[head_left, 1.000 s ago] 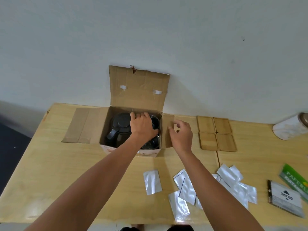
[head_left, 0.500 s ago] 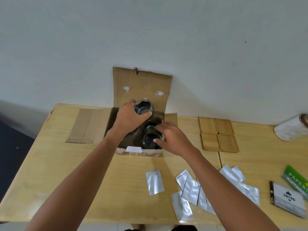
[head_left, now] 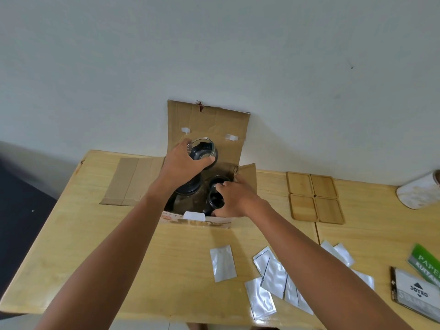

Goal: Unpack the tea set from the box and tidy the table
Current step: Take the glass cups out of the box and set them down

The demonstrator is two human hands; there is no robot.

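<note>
An open cardboard box (head_left: 209,120) stands at the back of the wooden table (head_left: 71,246), against the wall. My left hand (head_left: 183,163) holds a clear glass cup (head_left: 202,151) lifted above the box. My right hand (head_left: 234,198) reaches into the box's right side and grips a second glass cup (head_left: 215,201) that still sits inside. Another dark cup rim (head_left: 219,181) shows behind it. The black teapot (head_left: 188,189) lies mostly hidden under my left wrist.
A group of square wooden coasters (head_left: 314,197) lies right of the box. Several silver foil sachets (head_left: 269,277) are scattered near the front edge. A white roll (head_left: 419,191), a green packet (head_left: 426,263) and a grey pouch (head_left: 416,294) sit at the far right.
My left hand lifted a glass cup out of the box. My right hand moved from the right flap into the box and closed on another cup.
</note>
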